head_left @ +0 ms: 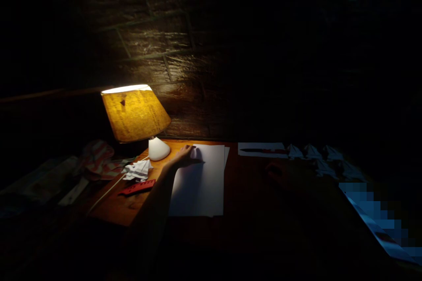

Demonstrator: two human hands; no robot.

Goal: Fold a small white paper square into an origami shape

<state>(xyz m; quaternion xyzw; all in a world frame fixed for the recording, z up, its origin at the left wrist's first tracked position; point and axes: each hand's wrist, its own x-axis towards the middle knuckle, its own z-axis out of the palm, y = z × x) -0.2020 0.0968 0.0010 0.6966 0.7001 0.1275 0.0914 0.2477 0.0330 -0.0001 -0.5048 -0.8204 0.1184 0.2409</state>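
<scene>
My left hand reaches over the upper left part of a stack of white paper sheets, fingers stretched out and touching or just above the top sheet. Its shadow falls across the paper, and another sheet's edge shows at the right. My right hand is barely visible in the dark, right of the stack; its fingers look curled, but whether they hold anything is hidden. Beyond it, a knife-like object with a dark pointed blade and reddish handle lies on another white sheet.
A lit lamp with a yellow shade stands at the table's back left. Crumpled or folded paper and a flat red notched piece lie near its cord. Several folded white paper pieces sit at right, near a bluish strip.
</scene>
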